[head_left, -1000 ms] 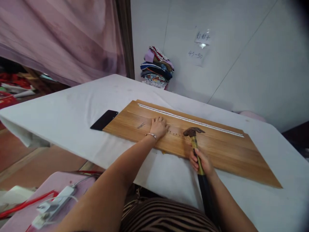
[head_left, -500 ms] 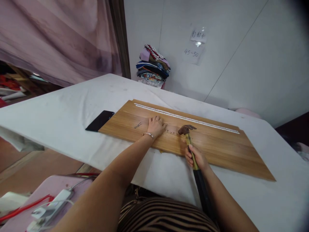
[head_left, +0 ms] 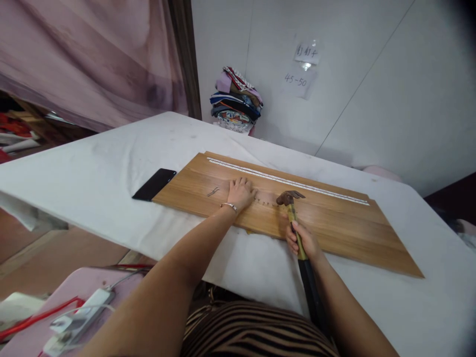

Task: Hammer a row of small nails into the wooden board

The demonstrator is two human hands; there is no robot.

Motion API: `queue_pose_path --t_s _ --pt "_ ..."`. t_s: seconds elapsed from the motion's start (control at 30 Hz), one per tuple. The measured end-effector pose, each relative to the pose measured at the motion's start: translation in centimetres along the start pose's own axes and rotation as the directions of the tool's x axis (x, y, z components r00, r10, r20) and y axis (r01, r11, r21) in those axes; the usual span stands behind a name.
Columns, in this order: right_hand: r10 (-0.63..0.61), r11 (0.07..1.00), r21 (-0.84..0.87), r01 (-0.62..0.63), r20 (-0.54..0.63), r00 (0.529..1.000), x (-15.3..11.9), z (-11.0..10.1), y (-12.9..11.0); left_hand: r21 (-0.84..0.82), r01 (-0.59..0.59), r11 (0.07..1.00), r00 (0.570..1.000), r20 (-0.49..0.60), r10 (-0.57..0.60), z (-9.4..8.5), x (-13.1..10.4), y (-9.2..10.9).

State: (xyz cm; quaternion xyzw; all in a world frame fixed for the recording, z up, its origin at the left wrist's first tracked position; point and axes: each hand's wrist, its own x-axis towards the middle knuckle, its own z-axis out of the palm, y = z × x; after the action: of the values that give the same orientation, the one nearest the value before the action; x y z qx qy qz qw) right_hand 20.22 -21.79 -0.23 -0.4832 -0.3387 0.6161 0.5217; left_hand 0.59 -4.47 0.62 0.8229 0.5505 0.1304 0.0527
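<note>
Right hand (head_left: 303, 241): fingers wrapped round yellow-and-black handle of claw hammer (head_left: 291, 198), its brown metal head over the flat wood-grain board (head_left: 345, 223), the landmark. Left hand (head_left: 241, 193): palm down on board, fingers slightly spread. Row of small nails (head_left: 264, 202) between left hand and hammer head. Black flat rectangular object (head_left: 154, 184) at board's left end. Two white strips (head_left: 286, 181) along board's far side. Folded cloth stack (head_left: 236, 100) beyond board.

Hammer (head_left: 291, 199) obstructs the board's (head_left: 357, 233) centre; lower right of the frame, board surface is clear.
</note>
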Motion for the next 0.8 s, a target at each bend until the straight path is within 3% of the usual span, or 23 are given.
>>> queue_pose_path --t_s 0.5,0.8 --pt "0.059 0.998 -0.035 -0.059 0.004 0.998 -0.4 -0.8 0.1 -0.027 -0.003 1.000 1.000 0.020 0.003 -0.5 -0.4 0.3" --pt "0.154 0.983 -0.086 -0.163 -0.096 0.983 -0.4 -3.7 1.3 -0.046 -0.006 0.999 1.000 0.012 0.007 0.8 -0.5 0.5"
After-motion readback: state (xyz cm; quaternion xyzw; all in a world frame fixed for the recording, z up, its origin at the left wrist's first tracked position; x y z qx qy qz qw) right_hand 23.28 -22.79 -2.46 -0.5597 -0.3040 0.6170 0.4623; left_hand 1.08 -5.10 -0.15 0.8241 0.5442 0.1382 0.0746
